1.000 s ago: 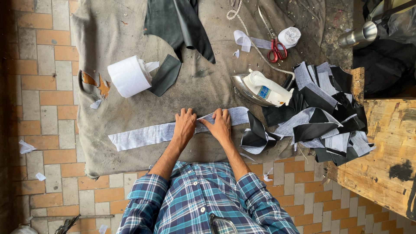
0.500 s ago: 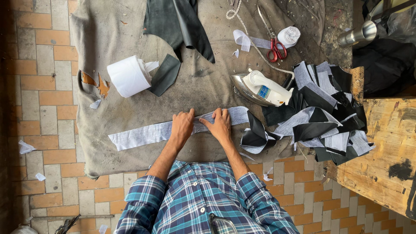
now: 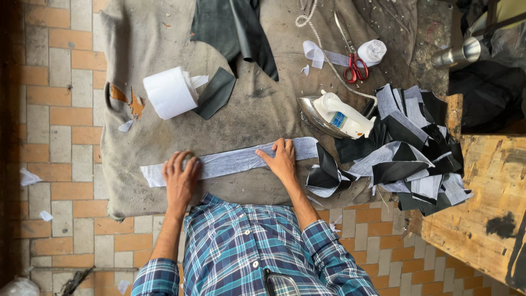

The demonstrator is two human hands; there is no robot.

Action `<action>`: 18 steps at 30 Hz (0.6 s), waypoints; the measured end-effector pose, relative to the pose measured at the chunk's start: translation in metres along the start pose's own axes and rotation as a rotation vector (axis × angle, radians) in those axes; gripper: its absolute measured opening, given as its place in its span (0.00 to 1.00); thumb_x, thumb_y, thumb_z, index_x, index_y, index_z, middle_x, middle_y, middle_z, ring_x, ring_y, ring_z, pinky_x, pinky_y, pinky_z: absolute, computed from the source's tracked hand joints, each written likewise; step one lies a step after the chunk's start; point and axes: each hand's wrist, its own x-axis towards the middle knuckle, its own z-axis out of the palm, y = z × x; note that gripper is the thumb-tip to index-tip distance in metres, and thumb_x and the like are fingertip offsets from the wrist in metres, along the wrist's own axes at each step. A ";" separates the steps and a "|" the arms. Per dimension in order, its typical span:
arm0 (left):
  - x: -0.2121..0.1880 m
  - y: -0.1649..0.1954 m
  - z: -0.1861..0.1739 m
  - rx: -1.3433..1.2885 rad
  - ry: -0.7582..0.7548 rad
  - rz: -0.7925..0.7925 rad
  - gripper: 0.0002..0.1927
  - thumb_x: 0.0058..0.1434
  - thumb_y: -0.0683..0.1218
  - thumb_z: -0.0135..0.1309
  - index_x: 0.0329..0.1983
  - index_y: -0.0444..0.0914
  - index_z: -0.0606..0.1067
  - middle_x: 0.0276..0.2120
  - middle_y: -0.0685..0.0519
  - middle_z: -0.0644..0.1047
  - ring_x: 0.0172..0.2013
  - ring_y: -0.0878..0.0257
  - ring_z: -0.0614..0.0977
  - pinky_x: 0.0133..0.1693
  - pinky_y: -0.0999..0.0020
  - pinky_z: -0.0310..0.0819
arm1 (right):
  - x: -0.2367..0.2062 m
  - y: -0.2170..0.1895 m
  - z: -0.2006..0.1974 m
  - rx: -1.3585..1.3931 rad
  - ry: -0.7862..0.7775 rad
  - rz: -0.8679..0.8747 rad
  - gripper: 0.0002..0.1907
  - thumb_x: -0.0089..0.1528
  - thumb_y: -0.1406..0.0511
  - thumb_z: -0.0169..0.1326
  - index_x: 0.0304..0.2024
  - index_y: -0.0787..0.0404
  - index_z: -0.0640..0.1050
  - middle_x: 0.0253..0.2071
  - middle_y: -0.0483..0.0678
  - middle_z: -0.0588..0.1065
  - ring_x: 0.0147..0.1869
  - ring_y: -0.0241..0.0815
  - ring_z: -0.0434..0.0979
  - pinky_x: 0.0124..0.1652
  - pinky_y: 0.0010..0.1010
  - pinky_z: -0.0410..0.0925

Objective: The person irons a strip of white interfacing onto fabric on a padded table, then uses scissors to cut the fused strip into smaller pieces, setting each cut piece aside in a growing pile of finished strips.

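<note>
Head view: the left hand (image 3: 181,178) lies flat and open on the pale grey strip (image 3: 230,161), near its 9 o'clock end; the right hand (image 3: 283,160) presses open-palmed, fingers spread, near the 3 o'clock end; neither grips anything. The strip sits on the grey padded cloth (image 3: 164,33), close to its 6 o'clock edge, just in front of the person. To smooth it well, I judge both palms should stay flat and draw outward evenly, so no crease forms between them. Its long axis runs roughly from 9 to 3 o'clock, the 3 o'clock end tilted slightly toward 12, pointing toward the iron (image 3: 334,115) and the pile of cut pieces (image 3: 411,159).
</note>
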 end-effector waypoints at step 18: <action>-0.036 -0.051 -0.016 -0.078 -0.017 -0.076 0.27 0.65 0.46 0.52 0.68 0.55 0.70 0.73 0.57 0.64 0.75 0.54 0.59 0.74 0.50 0.47 | 0.086 0.032 -0.163 -0.355 0.275 -0.200 0.41 0.43 0.58 0.77 0.51 0.63 0.68 0.44 0.61 0.74 0.51 0.66 0.74 0.48 0.51 0.67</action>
